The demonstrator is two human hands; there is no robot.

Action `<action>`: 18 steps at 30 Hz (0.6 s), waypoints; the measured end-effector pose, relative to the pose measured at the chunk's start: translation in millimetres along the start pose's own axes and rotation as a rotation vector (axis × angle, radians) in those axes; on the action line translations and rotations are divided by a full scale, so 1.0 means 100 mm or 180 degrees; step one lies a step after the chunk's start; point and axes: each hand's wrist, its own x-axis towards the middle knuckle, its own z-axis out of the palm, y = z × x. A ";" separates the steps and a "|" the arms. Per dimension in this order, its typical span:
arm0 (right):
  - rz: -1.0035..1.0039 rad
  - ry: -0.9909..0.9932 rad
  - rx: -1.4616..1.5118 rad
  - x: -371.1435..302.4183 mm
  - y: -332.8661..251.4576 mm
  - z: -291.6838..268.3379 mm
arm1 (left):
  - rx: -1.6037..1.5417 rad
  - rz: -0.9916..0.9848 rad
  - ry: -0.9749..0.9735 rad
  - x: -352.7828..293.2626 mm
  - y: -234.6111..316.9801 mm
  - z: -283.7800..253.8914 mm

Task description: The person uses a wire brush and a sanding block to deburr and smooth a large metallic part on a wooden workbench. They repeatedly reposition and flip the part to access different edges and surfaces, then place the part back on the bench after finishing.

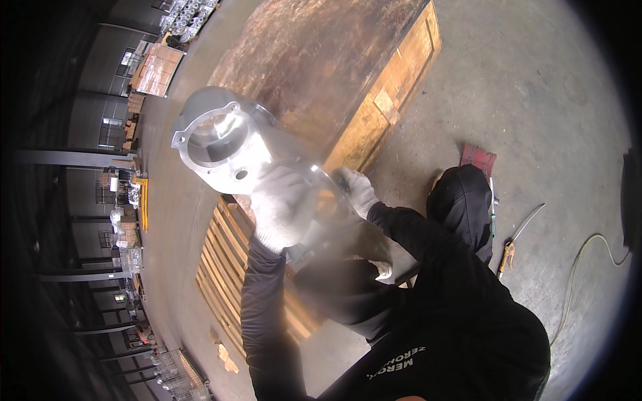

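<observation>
A large silvery metal casting (257, 150) lies tilted in front of me, with a wide round flanged opening at its far left end and a small hole in its side. My left hand (284, 210), in a white glove, grips the middle of the casting; glare and haze blur its fingers. On the casting's right edge, my gloved right hand (356, 192) has its fingers curled around the rim. The casting's near end is hazy and partly hidden behind my left hand and dark-clothed leg.
Beyond the casting stands a large wooden crate (388, 100) with a worn brown top. A slatted wooden pallet (231, 257) lies at left. On the concrete floor at right are an orange-handled air gun (507, 256), a hose (570, 294) and a red piece (478, 159).
</observation>
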 end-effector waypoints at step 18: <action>-0.0137 -0.0140 0.0126 0.00 0.15 0.12 | 0.0159 -0.0067 0.0067 0.03 0.07 0.02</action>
